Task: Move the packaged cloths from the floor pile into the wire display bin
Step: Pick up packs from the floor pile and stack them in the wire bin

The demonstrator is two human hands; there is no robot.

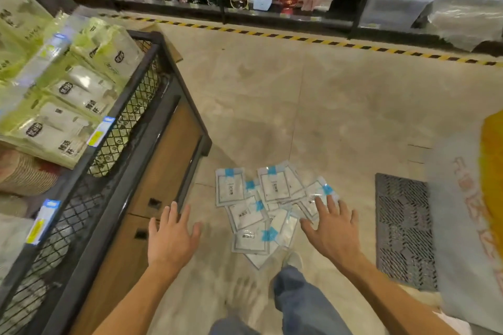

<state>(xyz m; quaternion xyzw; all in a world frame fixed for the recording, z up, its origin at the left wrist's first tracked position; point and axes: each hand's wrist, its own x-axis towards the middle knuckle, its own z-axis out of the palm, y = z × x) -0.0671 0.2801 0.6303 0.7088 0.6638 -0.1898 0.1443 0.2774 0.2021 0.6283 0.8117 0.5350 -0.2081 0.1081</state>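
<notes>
Head view: your left hand (pixel 172 236) hangs palm down, fingers spread and straight, holding nothing, just beside the wire display bin (pixel 128 106). Your right hand (pixel 333 228) is likewise spread wide and empty, over the right edge of the pile of packaged cloths (pixel 268 208); whether its fingertips touch a packet, you cannot tell from this angle. The pile lies on the floor (pixel 313 106) between your hands, packets overlapping, white with blue tabs. The bin stands to your left and holds green-and-white packs (pixel 73 95). A dark grille mat (pixel 404 228) lies right of the pile. A jeans leg (pixel 302 299) and shoe show below the pile.
</notes>
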